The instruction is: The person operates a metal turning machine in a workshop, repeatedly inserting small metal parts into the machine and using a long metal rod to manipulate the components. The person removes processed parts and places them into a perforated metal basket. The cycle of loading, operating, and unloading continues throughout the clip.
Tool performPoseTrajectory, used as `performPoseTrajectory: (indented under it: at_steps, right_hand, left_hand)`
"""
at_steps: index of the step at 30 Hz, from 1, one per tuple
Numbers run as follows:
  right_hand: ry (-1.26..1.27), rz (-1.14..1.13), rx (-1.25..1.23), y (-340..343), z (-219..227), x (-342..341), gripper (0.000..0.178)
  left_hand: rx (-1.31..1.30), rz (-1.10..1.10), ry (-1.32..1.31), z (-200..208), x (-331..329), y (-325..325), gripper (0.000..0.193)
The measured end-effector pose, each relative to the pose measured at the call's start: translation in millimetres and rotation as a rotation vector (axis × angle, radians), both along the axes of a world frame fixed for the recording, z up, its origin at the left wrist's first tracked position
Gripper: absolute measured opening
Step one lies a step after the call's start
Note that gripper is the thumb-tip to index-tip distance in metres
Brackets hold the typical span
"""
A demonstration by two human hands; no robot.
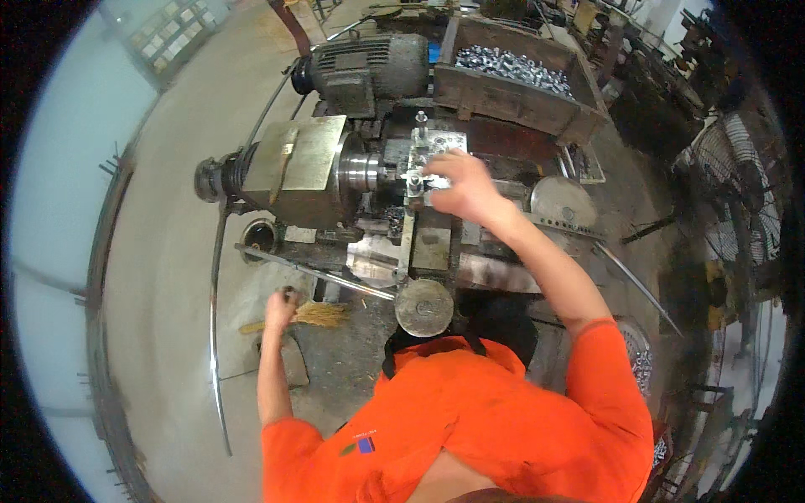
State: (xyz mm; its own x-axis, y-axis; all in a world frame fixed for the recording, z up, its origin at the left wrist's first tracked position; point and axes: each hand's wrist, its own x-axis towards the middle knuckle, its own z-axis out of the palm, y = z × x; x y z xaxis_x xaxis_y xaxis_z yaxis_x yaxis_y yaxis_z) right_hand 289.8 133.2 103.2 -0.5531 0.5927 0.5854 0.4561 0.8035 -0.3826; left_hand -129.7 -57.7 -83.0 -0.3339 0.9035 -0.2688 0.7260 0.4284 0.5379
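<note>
My right hand [464, 186] reaches over the metal tool block [453, 141] of a lathe-like machine. Its thumb and fingers are bent and apart, close to a bolt on the block, and I see nothing held between them. To the left of the block sits the shiny round chuck [359, 172], joined to a boxy headstock [293, 163]. My left hand [280, 310] is lower left, over the floor, with the fingers closed round a small dark thing that I cannot make out. A long metal lever rod [323, 275] passes just above that hand.
Behind the machine stand an electric motor [377, 67] and a wooden crate [503, 92] of small shiny metal parts. A round metal disc [423, 308] is close to my body. A straw broom [323, 314] lies by my left hand. A caged fan [738, 176] stands at right.
</note>
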Motion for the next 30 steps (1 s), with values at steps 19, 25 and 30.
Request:
performPoseTrajectory:
  at_steps: [19, 25, 30]
  right_hand:
    - [-0.464, -0.109, -0.375, 37, -7, -102, 0.028]
    - [-0.454, -0.062, -0.397, 38, -2, -97, 0.029]
    - [-0.48, -0.064, -0.317, 39, -12, -99, 0.03]
  left_hand:
    - [0.036, 0.58, 0.739, 109, -122, -99, 0.049]
    - [0.008, 0.675, 0.589, 99, -51, -102, 0.05]
    - [0.008, 0.608, 0.556, 111, 25, -93, 0.045]
